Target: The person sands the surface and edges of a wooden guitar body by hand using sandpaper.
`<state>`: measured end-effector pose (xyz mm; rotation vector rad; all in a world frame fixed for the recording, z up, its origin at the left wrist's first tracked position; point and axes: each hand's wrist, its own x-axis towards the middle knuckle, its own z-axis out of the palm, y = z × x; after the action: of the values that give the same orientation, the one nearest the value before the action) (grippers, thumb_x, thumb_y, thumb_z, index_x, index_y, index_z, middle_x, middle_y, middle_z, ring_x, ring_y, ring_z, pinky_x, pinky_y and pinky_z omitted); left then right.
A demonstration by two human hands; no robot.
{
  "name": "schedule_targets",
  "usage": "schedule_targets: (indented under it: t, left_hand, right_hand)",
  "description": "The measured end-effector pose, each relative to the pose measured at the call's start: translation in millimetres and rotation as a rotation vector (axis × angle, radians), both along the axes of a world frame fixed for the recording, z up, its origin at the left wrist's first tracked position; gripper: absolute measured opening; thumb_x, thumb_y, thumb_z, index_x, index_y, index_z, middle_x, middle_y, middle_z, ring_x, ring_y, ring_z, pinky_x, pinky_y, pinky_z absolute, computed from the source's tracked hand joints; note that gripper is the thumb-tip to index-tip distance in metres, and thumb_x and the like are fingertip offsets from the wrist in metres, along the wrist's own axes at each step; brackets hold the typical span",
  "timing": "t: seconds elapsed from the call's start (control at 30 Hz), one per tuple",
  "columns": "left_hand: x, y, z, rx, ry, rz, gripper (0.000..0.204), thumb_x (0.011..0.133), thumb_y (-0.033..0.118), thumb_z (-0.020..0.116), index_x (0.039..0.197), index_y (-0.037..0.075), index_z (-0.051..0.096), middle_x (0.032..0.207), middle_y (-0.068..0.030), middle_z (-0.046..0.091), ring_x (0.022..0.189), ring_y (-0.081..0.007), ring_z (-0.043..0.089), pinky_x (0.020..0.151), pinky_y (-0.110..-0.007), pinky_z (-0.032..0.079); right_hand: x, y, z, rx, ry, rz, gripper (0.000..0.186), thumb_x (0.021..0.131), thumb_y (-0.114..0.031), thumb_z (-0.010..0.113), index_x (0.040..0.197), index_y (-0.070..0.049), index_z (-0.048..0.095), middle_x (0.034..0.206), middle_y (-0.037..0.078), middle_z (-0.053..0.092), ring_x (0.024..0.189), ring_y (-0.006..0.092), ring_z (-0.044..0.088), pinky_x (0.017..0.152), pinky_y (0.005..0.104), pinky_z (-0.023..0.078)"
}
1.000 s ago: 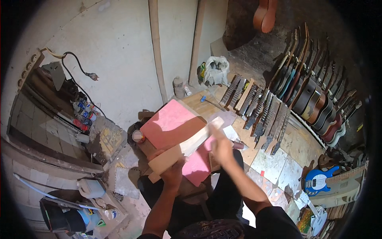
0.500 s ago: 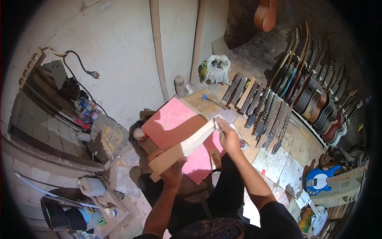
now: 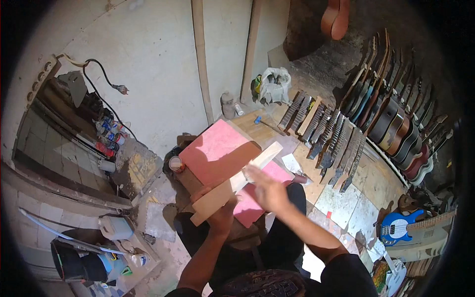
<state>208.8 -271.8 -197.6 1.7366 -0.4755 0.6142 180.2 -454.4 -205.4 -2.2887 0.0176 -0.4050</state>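
A long pale wooden piece (image 3: 269,154), shaped like a guitar neck blank with a stepped near end, lies slantwise in front of me above a pink board (image 3: 213,148). My left hand (image 3: 221,213) is wrapped round its nearer, shaded end from below. My right hand (image 3: 267,187) presses on the middle of the wood with its fingers bent together. Motion smears those fingertips, and whatever lies under them is too small to make out. The pink board rests between my knees, partly in shadow.
Several fretted guitar necks (image 3: 324,131) lie in a row on the floor, near a blue-headed hammer (image 3: 267,123). Beyond stands a rack of guitars (image 3: 388,119). A blue bass guitar (image 3: 398,226) is at right. A small jar (image 3: 176,164) sits left of the board.
My right hand has slid from the far end of the wood back toward its middle, nearer my left hand. The wood has shifted slightly to the right in view.
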Motion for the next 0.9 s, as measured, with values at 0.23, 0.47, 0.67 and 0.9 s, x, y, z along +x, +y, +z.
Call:
schedule_targets:
  t: [0.23,0.47,0.67,0.9]
  left_hand:
    - [0.5,-0.9,-15.8,-0.155,0.089,0.028,0.079,0.072,0.045,0.092,0.118,0.004,0.044,0.114,-0.0086,0.051,0.105,-0.0219,0.054,0.094,-0.038,0.046]
    - [-4.6,-2.2,-9.6,-0.167,0.076,-0.026,0.076,0.074,0.044,0.090,0.119,0.004,0.044,0.115,-0.0099,0.056,0.104,-0.0217,0.057,0.093,-0.039,0.048]
    - [-6.1,-2.2,2.4,-0.285,0.110,-0.057,0.070,0.077,0.040,0.089,0.119,0.001,0.050,0.113,-0.0099,0.059,0.100,-0.0217,0.061,0.089,-0.036,0.052]
    - [-2.6,2.3,-7.2,-0.370,0.149,-0.075,0.069,0.074,0.037,0.092,0.120,0.001,0.054,0.114,-0.0087,0.057,0.103,-0.0209,0.059,0.088,-0.035,0.052]
  right_hand:
    - [1.2,6.7,1.0,0.035,-0.096,-0.001,0.060,0.082,0.006,0.052,0.140,-0.007,0.061,0.133,0.027,0.063,0.126,0.0364,0.062,0.108,0.0408,0.050]
    - [21.0,-40.5,-10.7,0.002,0.024,-0.122,0.063,0.080,0.009,0.051,0.140,-0.006,0.061,0.141,0.024,0.058,0.130,0.0381,0.058,0.111,0.0420,0.047]
    - [18.8,-43.9,-18.0,-0.037,0.175,-0.138,0.060,0.079,0.010,0.054,0.136,-0.007,0.064,0.134,0.022,0.064,0.121,0.0391,0.064,0.105,0.0439,0.051]
    - [3.5,-7.8,-12.4,-0.043,0.032,0.051,0.057,0.081,0.005,0.053,0.135,-0.008,0.065,0.138,0.022,0.061,0.121,0.0379,0.065,0.106,0.0411,0.051]
